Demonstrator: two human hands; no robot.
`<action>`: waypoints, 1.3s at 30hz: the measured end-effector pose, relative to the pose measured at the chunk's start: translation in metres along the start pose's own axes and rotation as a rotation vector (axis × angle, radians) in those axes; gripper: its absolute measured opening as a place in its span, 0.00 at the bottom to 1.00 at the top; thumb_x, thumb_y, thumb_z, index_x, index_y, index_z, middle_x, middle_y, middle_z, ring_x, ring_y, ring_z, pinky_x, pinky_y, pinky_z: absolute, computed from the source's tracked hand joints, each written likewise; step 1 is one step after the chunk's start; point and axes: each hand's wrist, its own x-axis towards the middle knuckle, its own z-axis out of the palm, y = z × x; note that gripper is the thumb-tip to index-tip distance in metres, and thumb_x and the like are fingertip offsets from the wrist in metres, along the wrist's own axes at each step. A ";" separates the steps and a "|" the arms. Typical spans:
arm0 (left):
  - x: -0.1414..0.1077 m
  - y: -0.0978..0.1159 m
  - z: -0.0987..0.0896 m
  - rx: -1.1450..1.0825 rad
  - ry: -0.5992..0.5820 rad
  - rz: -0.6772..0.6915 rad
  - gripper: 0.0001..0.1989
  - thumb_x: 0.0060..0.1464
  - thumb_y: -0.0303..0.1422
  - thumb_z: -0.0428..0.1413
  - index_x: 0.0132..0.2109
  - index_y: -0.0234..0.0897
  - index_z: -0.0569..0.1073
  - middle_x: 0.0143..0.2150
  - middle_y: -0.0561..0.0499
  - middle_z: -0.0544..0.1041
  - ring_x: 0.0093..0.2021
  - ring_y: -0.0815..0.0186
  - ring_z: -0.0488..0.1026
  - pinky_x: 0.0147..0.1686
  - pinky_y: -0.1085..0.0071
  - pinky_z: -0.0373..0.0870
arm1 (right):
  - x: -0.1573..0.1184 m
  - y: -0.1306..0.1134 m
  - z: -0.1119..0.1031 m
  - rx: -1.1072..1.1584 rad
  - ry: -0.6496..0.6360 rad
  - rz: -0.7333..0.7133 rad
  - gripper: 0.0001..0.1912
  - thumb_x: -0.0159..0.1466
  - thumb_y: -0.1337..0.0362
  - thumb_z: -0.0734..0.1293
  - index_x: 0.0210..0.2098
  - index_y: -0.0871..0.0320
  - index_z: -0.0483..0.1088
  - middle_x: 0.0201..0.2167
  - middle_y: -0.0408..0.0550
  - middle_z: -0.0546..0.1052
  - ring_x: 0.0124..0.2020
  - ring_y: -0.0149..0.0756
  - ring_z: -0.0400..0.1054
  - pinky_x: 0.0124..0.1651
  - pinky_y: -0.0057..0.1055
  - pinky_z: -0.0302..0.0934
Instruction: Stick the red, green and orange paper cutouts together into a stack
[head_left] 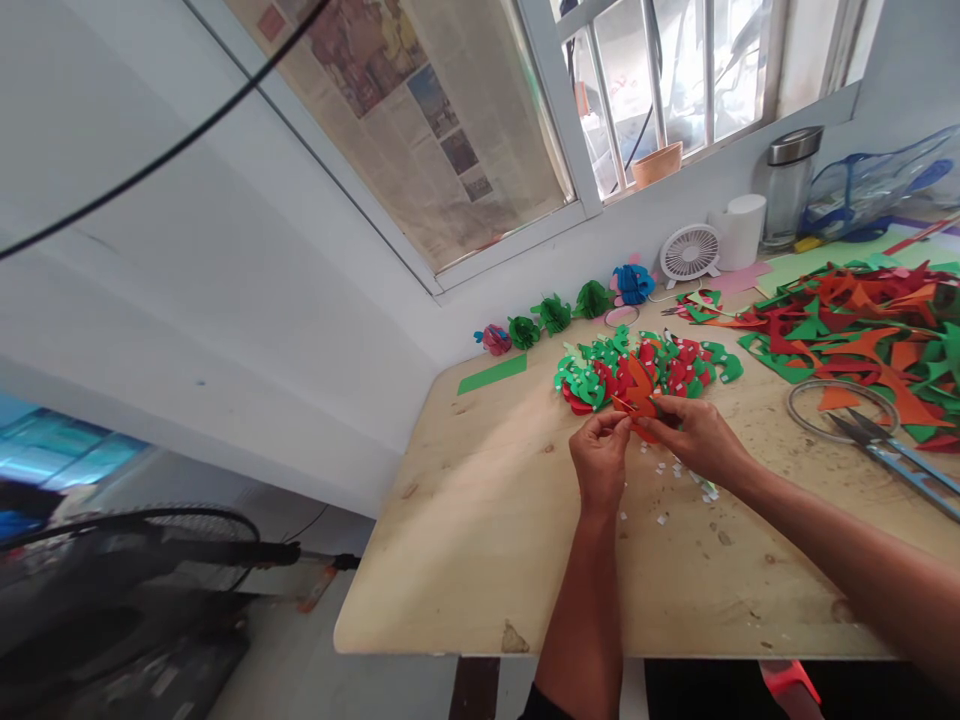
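Observation:
My two hands meet above the middle of the wooden table (pixel 480 540). Between them is an orange paper piece (pixel 640 382). My right hand (pixel 696 432) pinches its right side. The fingers of my left hand (pixel 602 455) are pressed together at its lower left edge; what exactly sits between the left fingertips is too small to tell. Just behind the hands lies a pile of red and green paper cut-outs (pixel 686 365) with small white squares on them. More small white squares (pixel 661 519) are scattered on the wood below the hands.
Paper scraps (pixel 862 330) are heaped at the right, by a metal ring (pixel 798 412) and scissors (pixel 892 455). Along the wall stand paper ornaments (pixel 553 314), a small fan (pixel 690 253), a white roll (pixel 746 232) and a glass jar (pixel 787 190). A green strip (pixel 493 375) lies back left.

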 end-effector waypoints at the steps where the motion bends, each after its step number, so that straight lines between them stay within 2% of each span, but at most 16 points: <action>1: 0.000 -0.001 0.000 -0.004 -0.002 -0.001 0.11 0.46 0.37 0.59 0.33 0.31 0.77 0.30 0.47 0.78 0.31 0.67 0.73 0.34 0.71 0.70 | 0.000 0.000 0.000 -0.007 0.001 -0.002 0.15 0.58 0.55 0.61 0.22 0.58 0.64 0.17 0.40 0.64 0.21 0.28 0.56 0.23 0.25 0.49; 7: 0.001 -0.005 0.000 -0.040 -0.020 -0.010 0.12 0.46 0.37 0.59 0.33 0.31 0.77 0.31 0.47 0.78 0.32 0.66 0.74 0.37 0.69 0.71 | -0.001 -0.001 0.000 -0.013 -0.008 0.021 0.14 0.58 0.55 0.61 0.22 0.58 0.63 0.18 0.40 0.63 0.21 0.28 0.56 0.24 0.25 0.49; 17: 0.003 -0.006 0.000 -0.089 -0.022 -0.038 0.11 0.44 0.36 0.60 0.33 0.31 0.77 0.30 0.47 0.78 0.31 0.67 0.74 0.36 0.69 0.71 | -0.001 0.000 0.000 -0.007 -0.020 0.028 0.14 0.58 0.55 0.61 0.22 0.58 0.62 0.18 0.39 0.63 0.21 0.28 0.55 0.25 0.25 0.49; 23: 0.003 -0.007 0.000 -0.116 -0.022 -0.065 0.11 0.43 0.36 0.60 0.32 0.31 0.77 0.30 0.48 0.78 0.30 0.67 0.74 0.36 0.70 0.71 | -0.001 0.001 0.001 -0.022 -0.006 0.019 0.16 0.58 0.55 0.61 0.20 0.57 0.58 0.16 0.38 0.59 0.20 0.27 0.53 0.23 0.25 0.47; 39: 0.003 -0.006 0.002 -0.132 -0.028 -0.055 0.10 0.45 0.36 0.59 0.32 0.32 0.76 0.30 0.48 0.78 0.31 0.67 0.74 0.37 0.70 0.70 | 0.000 0.000 0.000 -0.019 -0.018 0.010 0.14 0.58 0.56 0.61 0.21 0.58 0.63 0.18 0.40 0.63 0.21 0.28 0.55 0.24 0.25 0.49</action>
